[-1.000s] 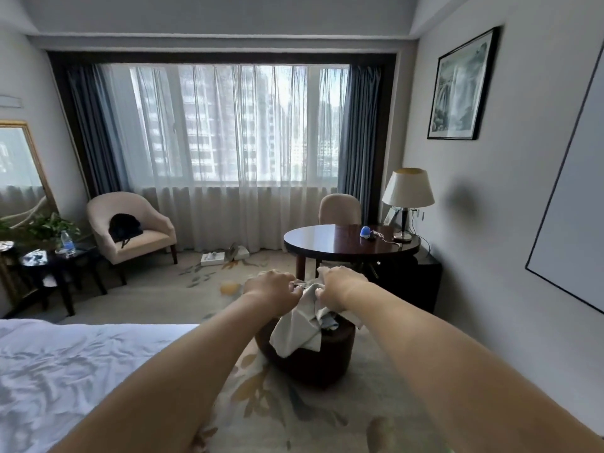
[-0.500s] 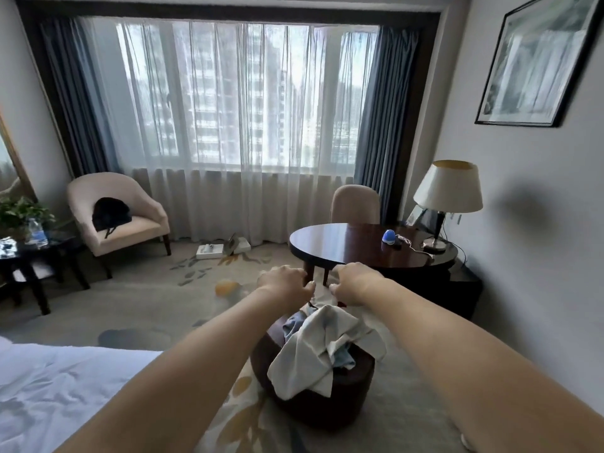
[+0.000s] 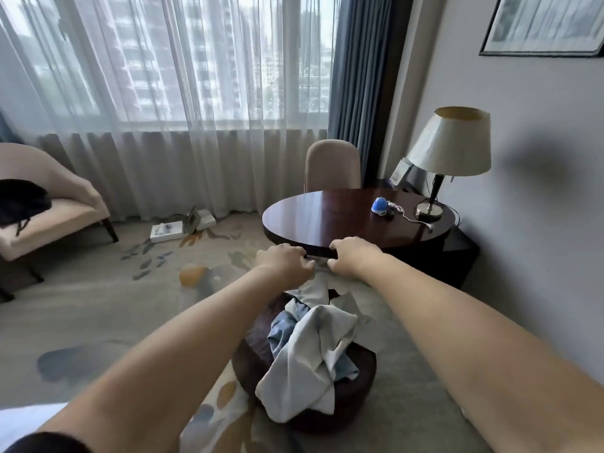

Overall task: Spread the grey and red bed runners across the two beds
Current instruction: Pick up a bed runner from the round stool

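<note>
A crumpled pale grey runner (image 3: 310,354) with blue-grey folds lies heaped on a round dark brown stool (image 3: 353,407). One end of it rises in a strip to my hands. My left hand (image 3: 286,261) and my right hand (image 3: 351,258) are side by side above the stool, each closed on the top edge of that grey cloth. No red runner is in sight. Only a white corner of a bed (image 3: 23,420) shows at the lower left.
A round dark wooden table (image 3: 327,217) stands just beyond my hands, with a blue gadget (image 3: 379,206) and a lamp (image 3: 449,148). Behind it is a beige chair (image 3: 331,165). An armchair (image 3: 52,204) with a black bag stands left. White boxes (image 3: 166,232) lie by the curtain.
I have stepped closer to the stool, and most of the bed has slid out of view. Both hands have lifted the cloth's edge higher, drawing a strip up from the heap.
</note>
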